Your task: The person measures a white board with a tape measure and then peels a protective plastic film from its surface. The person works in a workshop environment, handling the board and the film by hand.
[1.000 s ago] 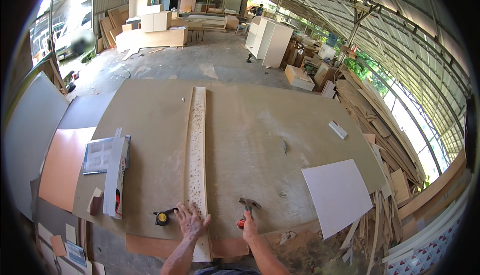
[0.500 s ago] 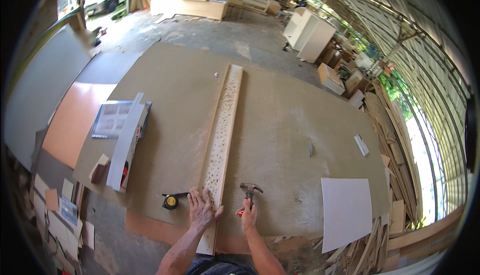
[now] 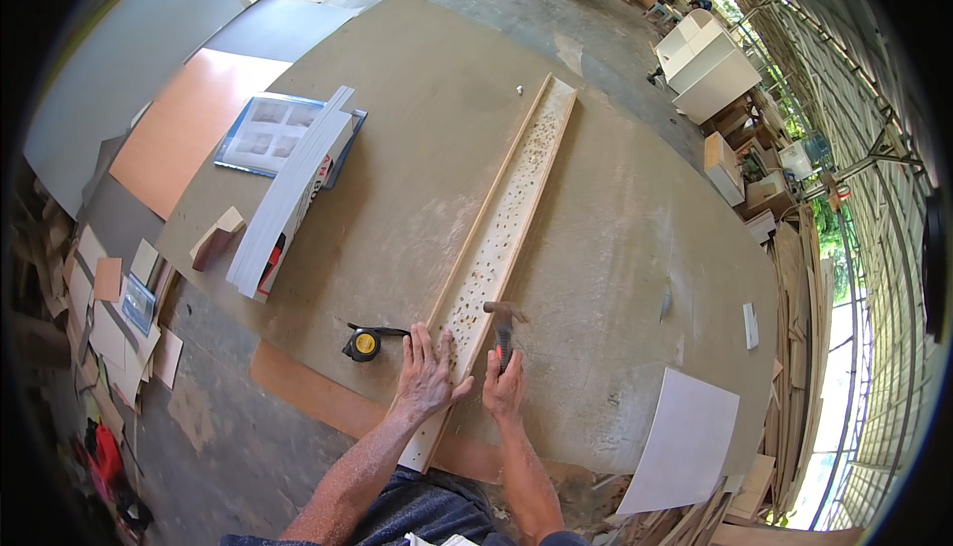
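Note:
A long, narrow pale board [image 3: 486, 258] with raised wooden edges runs away from me across a large brown tabletop [image 3: 586, 278]. Small brown specks lie scattered along its white inner face. My left hand [image 3: 427, 377] rests flat on the near part of the board, fingers spread, thumb towards its right edge. In my right hand [image 3: 504, 387] is a claw hammer [image 3: 504, 333], gripped by its dark and red handle; its head hovers at or just above the board's right edge, and whether it touches cannot be made out. A black and yellow tape measure [image 3: 365, 344] sits left of my left hand.
A stack of long white strips [image 3: 288, 199] lies on a blue-edged picture panel [image 3: 268, 134] at left, beside small wood blocks [image 3: 215, 238]. A white sheet [image 3: 683, 437] overhangs the table's near right. Timber lengths [image 3: 794, 347] and offcuts [image 3: 119, 318] lie around the table.
The view has turned, shifting the table scene. The hammer has come left, from beside the board to its right edge. My left hand stays on the board.

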The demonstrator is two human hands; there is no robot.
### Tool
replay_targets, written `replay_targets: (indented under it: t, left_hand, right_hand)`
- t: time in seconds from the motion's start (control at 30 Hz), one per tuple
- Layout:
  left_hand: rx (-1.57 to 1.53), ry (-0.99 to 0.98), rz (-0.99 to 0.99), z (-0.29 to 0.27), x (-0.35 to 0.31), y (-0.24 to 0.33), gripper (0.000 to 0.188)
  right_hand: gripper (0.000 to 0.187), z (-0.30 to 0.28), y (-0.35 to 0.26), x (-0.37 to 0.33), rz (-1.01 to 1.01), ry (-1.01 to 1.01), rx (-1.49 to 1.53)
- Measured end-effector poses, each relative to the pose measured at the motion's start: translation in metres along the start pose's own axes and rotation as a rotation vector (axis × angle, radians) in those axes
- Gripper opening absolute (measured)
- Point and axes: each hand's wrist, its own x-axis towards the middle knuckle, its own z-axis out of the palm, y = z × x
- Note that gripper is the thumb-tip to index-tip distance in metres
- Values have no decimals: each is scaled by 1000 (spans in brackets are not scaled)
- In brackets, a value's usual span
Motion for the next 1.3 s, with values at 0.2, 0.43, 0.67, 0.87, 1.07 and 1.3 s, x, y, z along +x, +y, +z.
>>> replay_targets:
  t: [0.2,0.43,0.67,0.87,1.07,1.3]
  left_hand:
    - [-1,-22,-40,-2,0,-3,108]
    - [-39,-25,-17,-2,1,-3,107]
    - [-8,-66,-37,1,1,-6,110]
    - [-21,-65,-29,-3,1,1,109]
    - [-29,-54,-42,-3,1,-1,109]
    - [-14,-95,-12,-1,5,-5,109]
  right_hand:
    - [38,-4,-14,62,-120,-71,-90]
    - [38,8,-8,93,-217,280,30]
    - [45,-15,-27,109,-74,-162,-203]
    - [36,17,13,91,-256,-24,-501]
    - [37,27,4,150,-78,-37,-243]
    - [48,55,4,302,55,89,-321]
